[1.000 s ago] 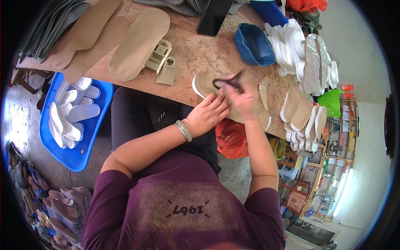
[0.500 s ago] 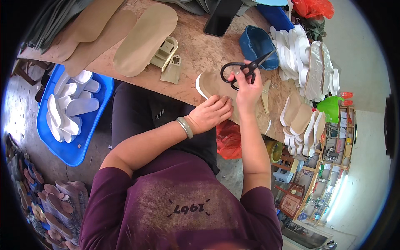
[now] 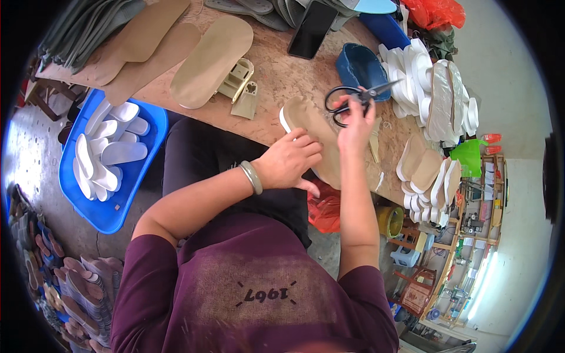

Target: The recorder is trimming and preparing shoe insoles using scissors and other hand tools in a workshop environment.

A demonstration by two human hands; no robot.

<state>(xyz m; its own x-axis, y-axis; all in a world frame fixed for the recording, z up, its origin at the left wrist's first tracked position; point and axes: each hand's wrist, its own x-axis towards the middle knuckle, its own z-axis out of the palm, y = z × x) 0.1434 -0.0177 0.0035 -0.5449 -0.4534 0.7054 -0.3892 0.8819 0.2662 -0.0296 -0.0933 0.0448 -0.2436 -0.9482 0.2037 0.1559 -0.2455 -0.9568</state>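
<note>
The left hand (image 3: 291, 159), thumb spread wide, rests on a tan sole (image 3: 321, 128) at the near edge of the surface (image 3: 281, 76); the right hand (image 3: 356, 126) is closed around black-handled scissors (image 3: 365, 95), blades pointing right.

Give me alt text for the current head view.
A person's right hand holds black-handled scissors over a tabletop; the left hand lies over the near edge of a tan sole. White sole pieces sit in a blue tub at left.

Scuffed brown tabletop (image 3: 279, 76) carrying a white-edged tan sole (image 3: 322, 154), tan insoles (image 3: 213, 62), a dark phone (image 3: 313, 30), a blue basin (image 3: 353, 63) and white soles (image 3: 419, 63).
</note>
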